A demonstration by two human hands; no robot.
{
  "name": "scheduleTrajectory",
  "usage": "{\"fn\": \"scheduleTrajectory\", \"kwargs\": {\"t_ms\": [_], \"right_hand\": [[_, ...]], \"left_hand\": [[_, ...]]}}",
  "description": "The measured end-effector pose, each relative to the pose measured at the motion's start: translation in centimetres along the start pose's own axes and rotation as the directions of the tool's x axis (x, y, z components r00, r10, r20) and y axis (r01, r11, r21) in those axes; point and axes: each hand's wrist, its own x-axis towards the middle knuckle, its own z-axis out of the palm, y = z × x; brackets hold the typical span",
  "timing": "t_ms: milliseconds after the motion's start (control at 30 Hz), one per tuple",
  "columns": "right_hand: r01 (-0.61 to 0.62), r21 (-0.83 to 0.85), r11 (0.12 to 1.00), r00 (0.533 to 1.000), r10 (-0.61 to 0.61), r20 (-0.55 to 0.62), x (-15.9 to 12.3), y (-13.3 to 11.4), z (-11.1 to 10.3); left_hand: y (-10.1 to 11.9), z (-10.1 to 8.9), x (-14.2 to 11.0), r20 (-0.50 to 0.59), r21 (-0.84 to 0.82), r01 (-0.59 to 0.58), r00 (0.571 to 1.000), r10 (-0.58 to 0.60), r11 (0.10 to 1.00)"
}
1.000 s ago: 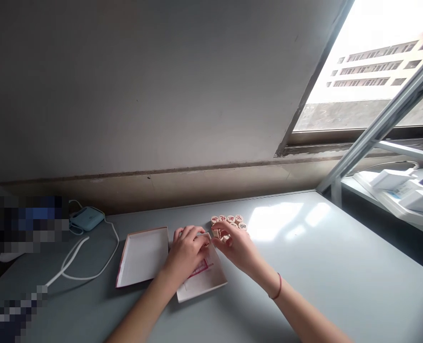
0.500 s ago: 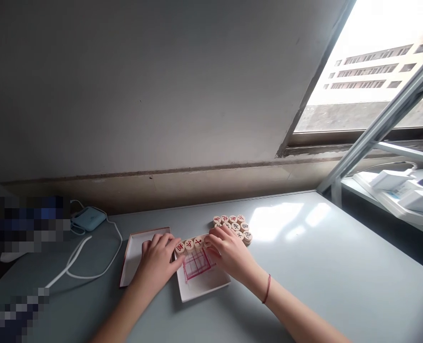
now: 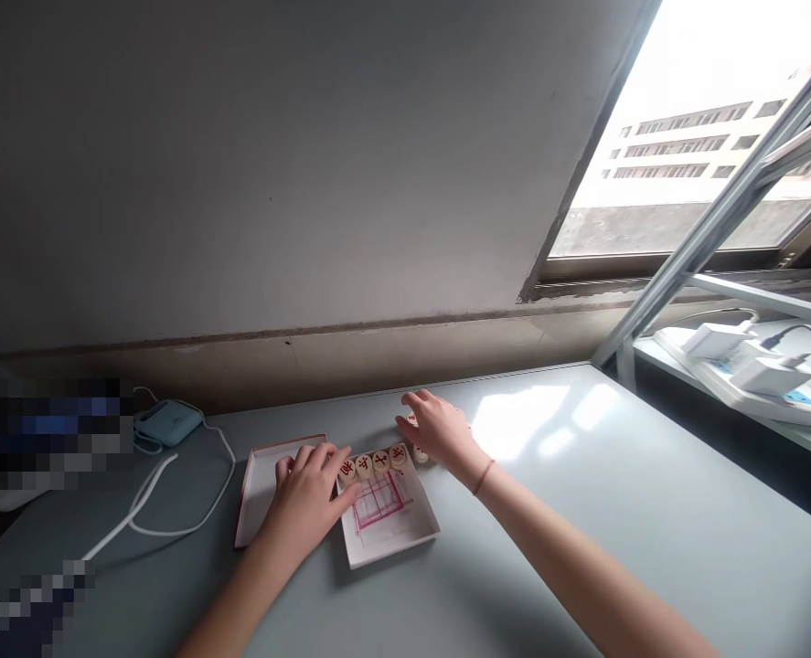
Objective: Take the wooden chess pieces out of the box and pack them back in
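A shallow white box (image 3: 388, 545) with pink grid lines on its bottom sits at the middle of the desk. Along its far side stands a row of several round wooden xiangqi pieces (image 3: 380, 460) with red characters. My left hand (image 3: 309, 486) rests over the box's left edge, fingers and thumb apart, the fingertips by the leftmost piece and the thumb over the inside. Beyond the box, my right hand (image 3: 441, 428) is over a group of more xiangqi pieces (image 3: 420, 454), its fingers apart; it hides most of them.
Left of the white box lies a second shallow box part (image 3: 260, 489), partly under my left hand. A blue device (image 3: 170, 423) and a white cable (image 3: 221, 493) are farther left. Chargers (image 3: 775, 373) stand on a shelf at right, behind a metal frame (image 3: 658, 297).
My right hand has let go of the rightmost piece in the row and moved away to the group behind the box. My left hand stays at the box's left edge.
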Motion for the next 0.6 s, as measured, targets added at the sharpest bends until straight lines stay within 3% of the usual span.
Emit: {"fn": "scheduleTrajectory", "kwargs": {"t_ms": [100, 300, 500, 600], "right_hand": [[-0.072, -0.020, 0.997, 0.991, 0.074, 0.109, 1.5, -0.4, 0.0], [-0.095, -0.013, 0.995, 0.981, 0.096, 0.168, 2.5, -0.2, 0.6], [-0.066, 0.069, 0.995, 0.992, 0.058, 0.113, 2.5, -0.2, 0.0], [0.036, 0.186, 0.982, 0.998, -0.044, 0.038, 0.9, -1.4, -0.9]], "left_hand": [[-0.7, -0.3, -0.5, -0.062, -0.029, -0.029, 0.998, 0.027, 0.999], [-1.8, -0.8, -1.2, -0.146, -0.064, -0.020, 0.989, 0.010, 0.998], [-1.4, -0.7, -1.4, -0.146, -0.104, -0.036, 0.989, 0.020, 0.994], [-1.2, -0.8, -1.6, -0.198, -0.154, -0.045, 0.980, 0.014, 0.987]]}}
